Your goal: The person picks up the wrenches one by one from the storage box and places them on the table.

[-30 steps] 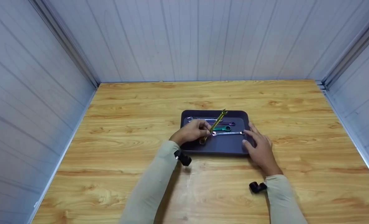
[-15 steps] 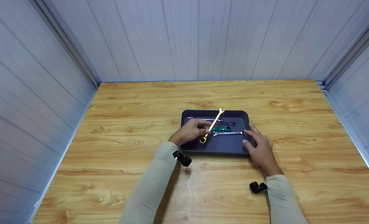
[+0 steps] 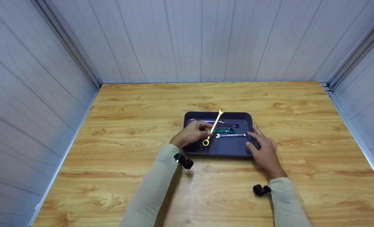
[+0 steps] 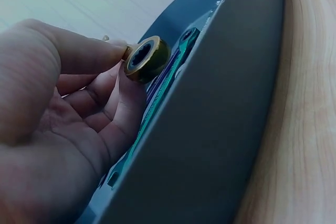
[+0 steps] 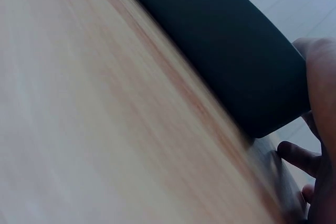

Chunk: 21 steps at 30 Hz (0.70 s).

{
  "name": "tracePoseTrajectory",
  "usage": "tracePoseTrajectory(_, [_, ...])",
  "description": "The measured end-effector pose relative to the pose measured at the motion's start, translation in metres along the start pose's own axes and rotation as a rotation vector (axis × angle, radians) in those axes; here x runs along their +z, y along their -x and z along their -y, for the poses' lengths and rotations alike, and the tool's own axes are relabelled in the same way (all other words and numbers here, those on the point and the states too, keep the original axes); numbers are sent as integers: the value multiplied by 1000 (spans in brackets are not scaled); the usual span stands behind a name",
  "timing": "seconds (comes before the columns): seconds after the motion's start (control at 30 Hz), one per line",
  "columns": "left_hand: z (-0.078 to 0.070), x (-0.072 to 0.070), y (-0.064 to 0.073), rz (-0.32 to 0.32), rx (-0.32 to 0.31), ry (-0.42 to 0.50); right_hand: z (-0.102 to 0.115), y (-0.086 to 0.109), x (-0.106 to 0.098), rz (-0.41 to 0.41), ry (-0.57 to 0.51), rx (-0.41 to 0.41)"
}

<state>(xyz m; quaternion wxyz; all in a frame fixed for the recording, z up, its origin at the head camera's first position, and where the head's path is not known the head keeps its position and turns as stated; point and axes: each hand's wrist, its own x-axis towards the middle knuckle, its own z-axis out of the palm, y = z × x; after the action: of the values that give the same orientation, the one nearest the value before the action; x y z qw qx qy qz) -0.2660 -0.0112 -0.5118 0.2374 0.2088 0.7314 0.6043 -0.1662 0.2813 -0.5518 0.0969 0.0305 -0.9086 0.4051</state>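
My left hand (image 3: pixel 193 132) pinches a yellow-gold combination wrench (image 3: pixel 214 124) between thumb and fingers, over the left part of a dark grey tray (image 3: pixel 218 154). The wrench stands tilted, its open end up toward the tray's far wall. Its ring end (image 4: pixel 144 59) faces the camera in the left wrist view. Inside the tray lie a green wrench (image 3: pixel 226 130), a purple wrench (image 3: pixel 232 125), a silver wrench (image 3: pixel 232 135) in front and silver wrench metal (image 3: pixel 217 121) at the back, partly hidden by my hand. My right hand (image 3: pixel 264 151) grips the tray's right wall, fingers on both sides of it.
The tray rests on a wood-grain table (image 3: pixel 136 126). Pale panel walls (image 3: pixel 187 41) enclose the table at the back and both sides. A small black camera (image 3: pixel 184 160) sits on the left wrist and another camera (image 3: pixel 261 189) on the right.
The yellow wrench has turned slightly in the left hand; its open end has swung a little left and its surface catches more light. The right hand and the tray have not moved.
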Motion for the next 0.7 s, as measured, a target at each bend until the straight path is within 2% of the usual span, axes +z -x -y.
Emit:
tracePoseTrajectory(0.37, [-5,-3,9,-9,-33,130,-1,0,0,-1,-2,-6])
tracePoseTrajectory(0.7, [-5,-3,10,-51,-3,164,1,1,-1,9,-3,-12])
